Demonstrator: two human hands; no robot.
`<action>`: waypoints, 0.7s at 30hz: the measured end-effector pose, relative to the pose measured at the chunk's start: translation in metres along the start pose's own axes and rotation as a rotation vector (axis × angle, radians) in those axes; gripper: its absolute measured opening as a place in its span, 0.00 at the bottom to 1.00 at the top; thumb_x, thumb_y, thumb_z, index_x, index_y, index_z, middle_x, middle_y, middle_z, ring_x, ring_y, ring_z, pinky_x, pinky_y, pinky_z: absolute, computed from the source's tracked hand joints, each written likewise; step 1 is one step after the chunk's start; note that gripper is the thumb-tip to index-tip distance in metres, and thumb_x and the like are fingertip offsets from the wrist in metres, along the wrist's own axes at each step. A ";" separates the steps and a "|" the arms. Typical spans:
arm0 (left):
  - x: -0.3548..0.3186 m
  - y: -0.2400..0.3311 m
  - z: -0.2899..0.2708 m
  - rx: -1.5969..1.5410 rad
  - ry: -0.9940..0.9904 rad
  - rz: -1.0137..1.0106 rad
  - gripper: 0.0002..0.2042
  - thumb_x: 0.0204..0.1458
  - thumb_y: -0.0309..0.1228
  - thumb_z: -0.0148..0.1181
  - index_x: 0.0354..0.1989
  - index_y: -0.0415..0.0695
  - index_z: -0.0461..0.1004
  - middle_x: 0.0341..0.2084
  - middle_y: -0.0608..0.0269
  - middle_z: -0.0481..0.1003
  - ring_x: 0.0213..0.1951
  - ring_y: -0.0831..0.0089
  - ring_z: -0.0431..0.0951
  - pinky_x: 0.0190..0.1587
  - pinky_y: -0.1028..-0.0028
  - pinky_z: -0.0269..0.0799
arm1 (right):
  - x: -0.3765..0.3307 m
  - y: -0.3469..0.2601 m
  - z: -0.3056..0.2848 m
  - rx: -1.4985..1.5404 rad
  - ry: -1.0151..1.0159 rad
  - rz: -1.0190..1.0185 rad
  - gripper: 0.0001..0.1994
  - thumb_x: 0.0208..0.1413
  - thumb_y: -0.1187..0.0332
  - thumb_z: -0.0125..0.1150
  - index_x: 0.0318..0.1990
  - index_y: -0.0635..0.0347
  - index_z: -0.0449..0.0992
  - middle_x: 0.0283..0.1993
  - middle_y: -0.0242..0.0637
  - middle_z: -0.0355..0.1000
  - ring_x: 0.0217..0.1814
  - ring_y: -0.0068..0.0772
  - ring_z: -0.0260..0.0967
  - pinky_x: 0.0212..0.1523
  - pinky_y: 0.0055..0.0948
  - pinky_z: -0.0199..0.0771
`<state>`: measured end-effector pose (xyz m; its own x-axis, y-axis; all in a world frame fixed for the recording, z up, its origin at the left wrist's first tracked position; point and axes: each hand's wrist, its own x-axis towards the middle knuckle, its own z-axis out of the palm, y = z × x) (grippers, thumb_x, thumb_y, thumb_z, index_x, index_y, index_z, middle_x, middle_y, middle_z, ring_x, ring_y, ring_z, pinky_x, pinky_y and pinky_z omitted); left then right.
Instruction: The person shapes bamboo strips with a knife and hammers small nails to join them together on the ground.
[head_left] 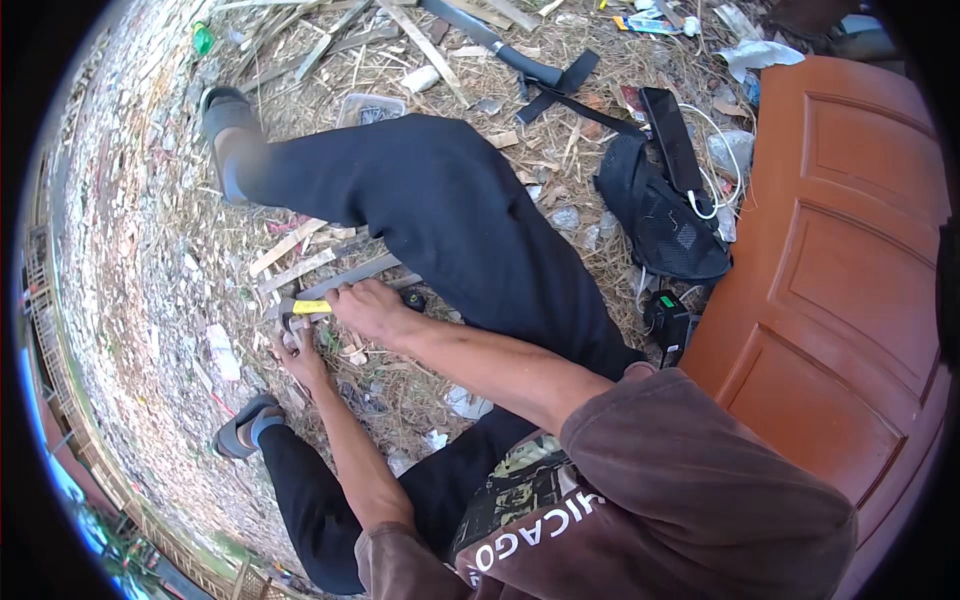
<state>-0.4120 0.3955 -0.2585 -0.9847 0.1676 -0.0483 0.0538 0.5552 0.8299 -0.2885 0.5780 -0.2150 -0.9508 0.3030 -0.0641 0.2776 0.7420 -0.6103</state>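
Observation:
My right hand (368, 307) is wrapped round the yellow handle of a hammer (312, 307), whose dark head points left, away from the hand. Just below the hammer head, my left hand (297, 352) has its fingers bent together; what they hold, if anything, is too small to make out. Around and under my hands lie thin wooden strips (300, 268) and a flat grey strip (362, 271). A small dark rounded object (412, 299) rests beside my right wrist.
My legs spread around the work spot. Beyond the upper leg are a clear tub (372, 108), a large knife (500, 48) and wood scraps. A black mesh bag (660, 215), a phone (670, 135) with a white cable and a brown panelled door (830, 270) lie right. Litter covers the ground.

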 end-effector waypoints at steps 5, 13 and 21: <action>-0.001 0.019 0.006 0.053 0.016 -0.055 0.36 0.43 0.39 0.77 0.58 0.35 0.68 0.38 0.56 0.75 0.38 0.70 0.74 0.41 0.70 0.71 | 0.000 0.005 -0.032 0.036 -0.138 0.032 0.14 0.54 0.78 0.53 0.49 0.66 0.70 0.39 0.50 0.77 0.41 0.49 0.79 0.40 0.43 0.80; -0.008 -0.002 0.005 0.331 0.110 -0.143 0.41 0.32 0.57 0.77 0.57 0.53 0.73 0.43 0.53 0.73 0.52 0.54 0.70 0.54 0.54 0.64 | -0.003 0.003 -0.033 0.090 -0.161 0.082 0.15 0.51 0.79 0.57 0.48 0.62 0.70 0.40 0.54 0.76 0.43 0.60 0.75 0.45 0.52 0.75; -0.015 0.033 0.004 0.350 0.172 -0.242 0.39 0.30 0.58 0.77 0.53 0.55 0.74 0.47 0.53 0.74 0.56 0.54 0.67 0.56 0.51 0.61 | -0.002 0.003 -0.031 0.081 -0.128 0.078 0.15 0.52 0.72 0.65 0.47 0.61 0.71 0.40 0.53 0.76 0.42 0.60 0.75 0.43 0.49 0.73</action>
<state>-0.3945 0.4146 -0.2333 -0.9874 -0.1223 -0.1003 -0.1578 0.8085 0.5669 -0.2818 0.5982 -0.1918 -0.9379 0.2758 -0.2105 0.3444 0.6667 -0.6610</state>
